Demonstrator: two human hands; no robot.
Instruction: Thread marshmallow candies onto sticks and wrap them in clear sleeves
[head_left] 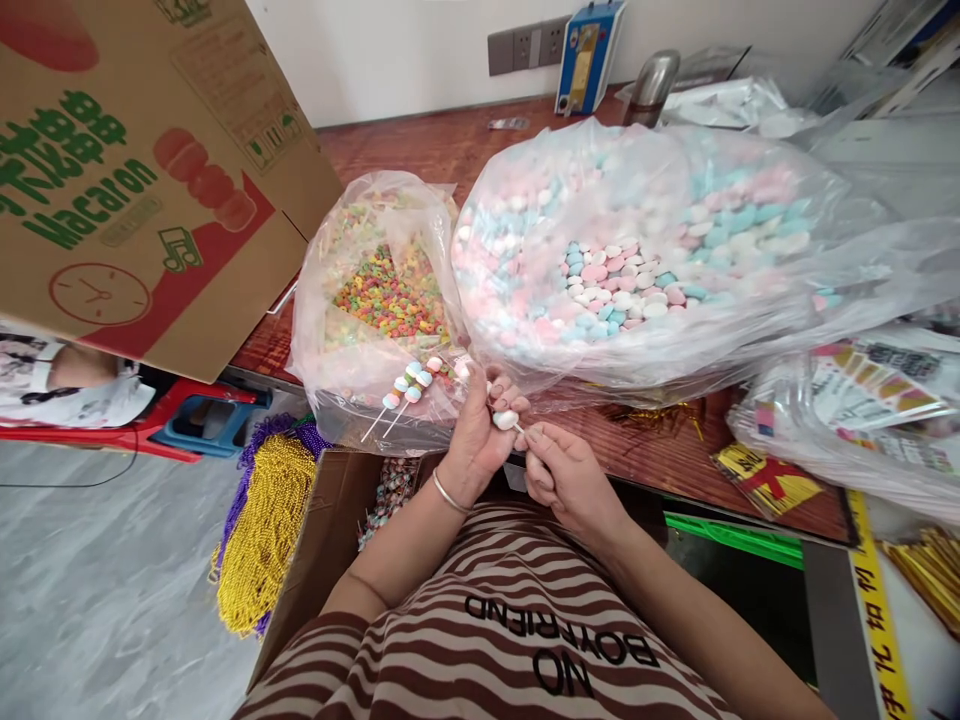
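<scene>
My left hand (480, 425) pinches a white candy (505, 419) between thumb and fingertips, and my right hand (564, 478) is closed on the thin stick (519, 428) just under it, tip meeting the candy, so the two hands sit nearly touching right at the table (420, 150) edge, close to my belly where I can steady them. More pale candies seem tucked in my left palm, though I cannot tell how many. Just left of that hand two finished skewers (405, 392) lean against the small bag (379, 290) of coloured rings, sticks pointing down and toward me, within easy reach. The big bag (637, 250) of pink, blue and white candies gapes open right behind my hands, its mouth turned my way so I can grab from it. Below the table edge an open box (330, 530) holds what look like wrapped pieces, and beside it gold and purple beads (262, 530) spill toward the floor. A macaron carton (135, 170) leans at the far left; packets (855, 410) in plastic lie to my right
</scene>
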